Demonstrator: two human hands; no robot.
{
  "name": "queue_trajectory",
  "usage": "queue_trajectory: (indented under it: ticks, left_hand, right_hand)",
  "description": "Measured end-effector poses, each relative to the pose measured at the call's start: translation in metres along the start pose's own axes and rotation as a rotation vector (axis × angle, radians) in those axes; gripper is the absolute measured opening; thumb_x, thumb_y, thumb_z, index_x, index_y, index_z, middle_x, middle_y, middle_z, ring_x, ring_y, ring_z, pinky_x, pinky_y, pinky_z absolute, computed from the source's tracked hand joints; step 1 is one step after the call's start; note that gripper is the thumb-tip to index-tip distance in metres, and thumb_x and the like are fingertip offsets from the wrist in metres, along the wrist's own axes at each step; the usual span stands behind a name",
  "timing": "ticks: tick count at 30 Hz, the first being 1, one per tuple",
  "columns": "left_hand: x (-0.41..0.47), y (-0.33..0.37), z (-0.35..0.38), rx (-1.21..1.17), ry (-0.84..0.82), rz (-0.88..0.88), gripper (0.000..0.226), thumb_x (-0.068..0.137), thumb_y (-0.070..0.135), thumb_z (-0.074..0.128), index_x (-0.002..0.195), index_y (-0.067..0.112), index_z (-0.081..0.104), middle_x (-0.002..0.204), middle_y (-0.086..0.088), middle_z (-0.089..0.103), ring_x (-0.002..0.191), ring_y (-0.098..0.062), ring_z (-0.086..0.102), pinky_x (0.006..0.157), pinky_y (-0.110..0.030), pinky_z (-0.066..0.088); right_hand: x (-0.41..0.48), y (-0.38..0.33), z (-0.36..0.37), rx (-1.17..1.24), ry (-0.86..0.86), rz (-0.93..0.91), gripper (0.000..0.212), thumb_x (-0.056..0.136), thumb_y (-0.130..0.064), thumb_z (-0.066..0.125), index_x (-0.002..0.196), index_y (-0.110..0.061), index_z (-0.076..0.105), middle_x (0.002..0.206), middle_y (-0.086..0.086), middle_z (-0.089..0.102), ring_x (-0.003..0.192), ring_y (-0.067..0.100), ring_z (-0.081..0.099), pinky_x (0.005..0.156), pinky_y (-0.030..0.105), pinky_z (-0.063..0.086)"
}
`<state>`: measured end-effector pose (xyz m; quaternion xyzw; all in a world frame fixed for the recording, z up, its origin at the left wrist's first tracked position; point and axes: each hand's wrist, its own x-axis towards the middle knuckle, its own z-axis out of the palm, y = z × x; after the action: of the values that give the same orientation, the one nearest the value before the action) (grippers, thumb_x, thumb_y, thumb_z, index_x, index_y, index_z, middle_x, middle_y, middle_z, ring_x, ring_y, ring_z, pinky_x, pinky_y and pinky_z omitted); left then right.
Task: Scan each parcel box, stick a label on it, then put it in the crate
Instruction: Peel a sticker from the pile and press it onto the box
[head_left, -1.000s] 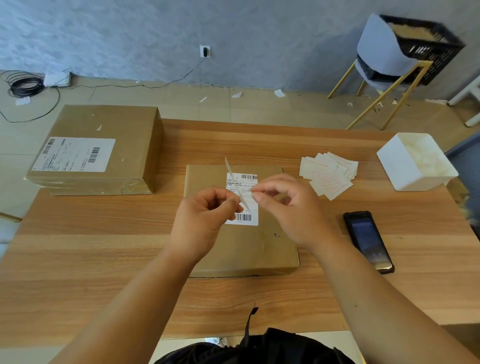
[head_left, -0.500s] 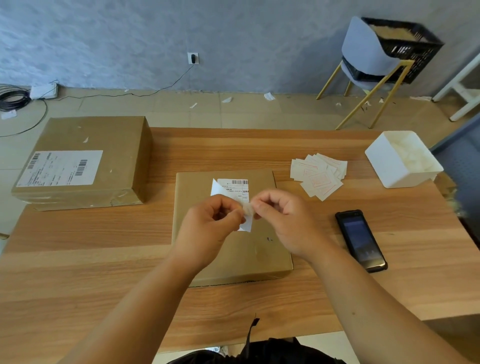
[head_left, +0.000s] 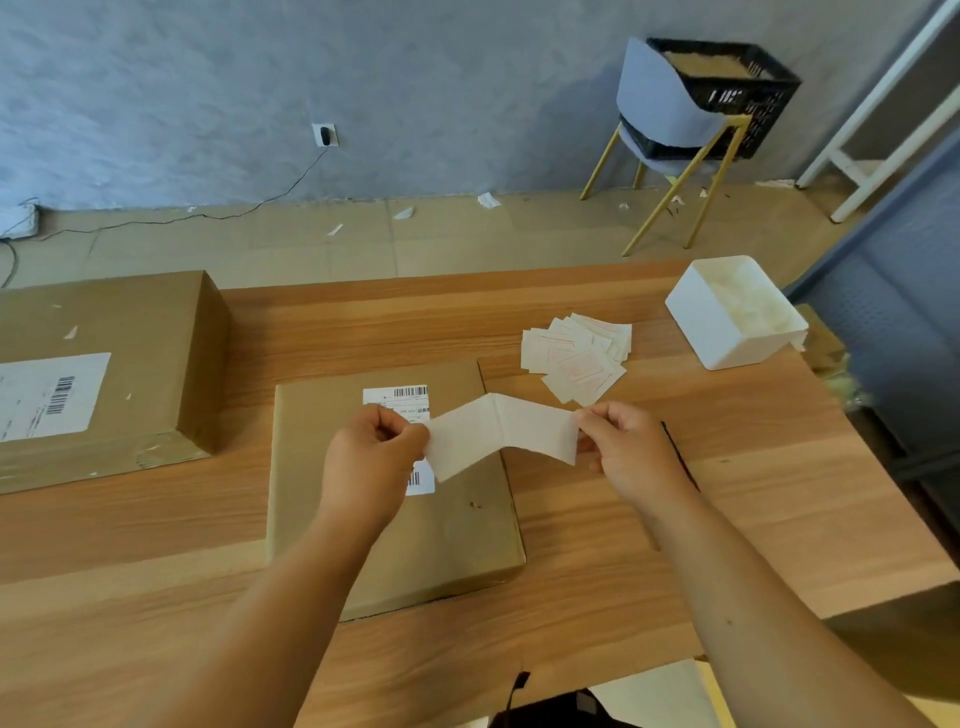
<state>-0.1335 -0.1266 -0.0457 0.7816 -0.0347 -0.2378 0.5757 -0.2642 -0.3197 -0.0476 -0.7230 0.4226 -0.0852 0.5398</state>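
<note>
A flat brown parcel box (head_left: 452, 525) lies in the middle of the wooden table (head_left: 130, 525), with a white barcode sheet on its top. Above it my left hand (head_left: 371, 457) pinches one end of a white label (head_left: 501, 431) and my right hand (head_left: 631, 452) pinches the other end. The label is pulled apart into two joined halves, spread between the hands. A larger brown parcel box (head_left: 104, 364) with its own barcode sheet sits at the left. The black crate (head_left: 727, 98) rests on a grey chair beyond the table.
A loose pile of white labels with red print (head_left: 576, 356) lies right of the flat box. A white bin (head_left: 735, 312) stands at the table's far right corner. The dark scanner (head_left: 680, 457) is mostly hidden behind my right wrist. Paper scraps dot the floor.
The hands have drawn apart: the label, pinched close together before, now opens out wide between them. The view has shifted left and down a little.
</note>
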Motion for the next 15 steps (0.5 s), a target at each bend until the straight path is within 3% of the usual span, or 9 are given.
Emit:
queue_trajectory:
  ticks: [3, 7, 10, 15]
  left_hand:
    - [0.007, 0.002, 0.024, 0.051, -0.011, 0.007, 0.010, 0.077, 0.011, 0.058, 0.070, 0.016, 0.054, 0.064, 0.001, 0.059, 0.059, -0.017, 0.053, 0.050, -0.027, 0.040]
    - [0.016, 0.007, 0.057, 0.128, -0.035, 0.039, 0.012, 0.079, 0.017, 0.060, 0.086, 0.027, 0.058, 0.080, 0.001, 0.066, 0.073, -0.015, 0.062, 0.057, -0.025, 0.044]
    - [0.021, 0.013, 0.082, 0.204, -0.042, 0.080, 0.014, 0.079, 0.017, 0.061, 0.085, 0.029, 0.063, 0.078, 0.003, 0.067, 0.072, -0.012, 0.063, 0.054, -0.021, 0.041]
    - [0.029, 0.030, 0.149, 0.334, -0.133, 0.137, 0.016, 0.082, 0.020, 0.064, 0.074, 0.034, 0.064, 0.075, 0.014, 0.066, 0.072, -0.003, 0.061, 0.056, -0.018, 0.040]
  right_hand:
    - [0.012, 0.019, -0.032, -0.010, 0.088, 0.077, 0.017, 0.094, -0.026, 0.054, 0.085, -0.017, 0.065, 0.087, 0.002, 0.070, 0.081, 0.018, 0.064, 0.069, 0.036, 0.049]
    - [0.029, 0.039, -0.078, -0.086, 0.214, 0.122, 0.018, 0.097, -0.024, 0.049, 0.090, -0.014, 0.062, 0.086, 0.002, 0.068, 0.082, 0.020, 0.064, 0.066, 0.033, 0.049]
    - [0.039, 0.050, -0.112, -0.153, 0.331, 0.125, 0.017, 0.098, -0.024, 0.048, 0.085, -0.018, 0.058, 0.086, 0.002, 0.065, 0.071, 0.012, 0.057, 0.051, 0.027, 0.039]
    - [0.064, 0.066, -0.165, -0.229, 0.300, 0.117, 0.013, 0.098, -0.027, 0.049, 0.088, -0.022, 0.056, 0.086, -0.004, 0.061, 0.074, 0.007, 0.055, 0.050, 0.026, 0.036]
